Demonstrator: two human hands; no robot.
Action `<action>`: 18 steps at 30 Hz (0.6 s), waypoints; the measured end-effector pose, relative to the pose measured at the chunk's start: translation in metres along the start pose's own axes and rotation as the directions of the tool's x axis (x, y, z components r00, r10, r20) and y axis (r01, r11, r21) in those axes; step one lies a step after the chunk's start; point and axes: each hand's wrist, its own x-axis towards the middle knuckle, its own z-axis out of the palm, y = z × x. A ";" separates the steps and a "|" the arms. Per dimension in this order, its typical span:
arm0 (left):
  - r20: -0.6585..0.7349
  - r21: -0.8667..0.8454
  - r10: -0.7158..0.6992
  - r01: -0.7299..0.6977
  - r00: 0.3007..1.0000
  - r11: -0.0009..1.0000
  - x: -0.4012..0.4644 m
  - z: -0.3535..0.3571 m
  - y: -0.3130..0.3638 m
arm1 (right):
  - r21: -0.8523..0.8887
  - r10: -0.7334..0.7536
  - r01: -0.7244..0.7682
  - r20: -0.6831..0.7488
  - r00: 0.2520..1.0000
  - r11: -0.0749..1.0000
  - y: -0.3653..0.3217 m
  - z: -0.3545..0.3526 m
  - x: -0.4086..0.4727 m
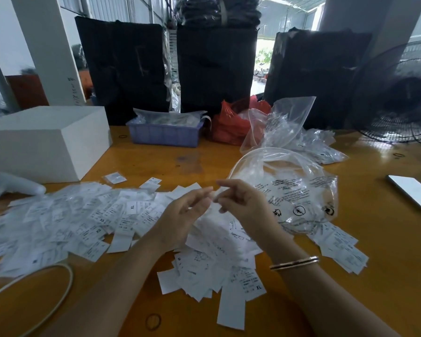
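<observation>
A heap of small white size labels [88, 222], printed XL, XS and the like, lies spread over the orange wooden table [387, 251]. Above the heap, my left hand [185, 212] and my right hand [243, 203] meet fingertip to fingertip and pinch a small white label [216, 193] between them. The label is blurred. A gold bangle [294, 262] sits on my right wrist. Just right of my right hand stands an open clear plastic bag [299, 190] with black warning print.
A white box [41, 139] stands at left, a white tagging gun [7, 187] before it. Behind are a blue tray [165, 135], a red bag [231, 127] and clear bags [309, 144]. A phone [413, 195] and a fan [399, 98] are at right, a cable [49, 293] near left.
</observation>
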 end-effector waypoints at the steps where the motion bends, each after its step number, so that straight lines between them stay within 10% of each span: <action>1: 0.019 0.008 -0.009 0.009 1.000 1.000 0.000 0.001 -0.001 | 0.024 0.007 -0.008 0.025 1.000 1.000 0.001 0.002 -0.001; 6: -0.159 -0.028 -0.029 0.025 0.987 0.999 0.001 0.004 0.002 | 0.052 0.107 -0.107 -0.008 0.994 0.993 0.007 0.004 0.001; 9: -0.260 -0.119 -0.100 0.071 0.960 0.990 0.001 0.000 0.005 | -0.347 0.109 -0.090 0.038 0.993 0.934 0.009 -0.001 0.001; 12: -0.328 -0.185 -0.117 0.058 0.938 0.981 0.000 -0.002 0.007 | -0.780 0.179 0.129 0.296 0.938 0.612 0.010 -0.004 -0.001; 18: -0.351 -0.181 -0.064 -0.001 0.934 0.983 0.003 -0.001 0.007 | -0.811 0.146 0.155 0.283 0.948 0.563 0.005 -0.002 -0.001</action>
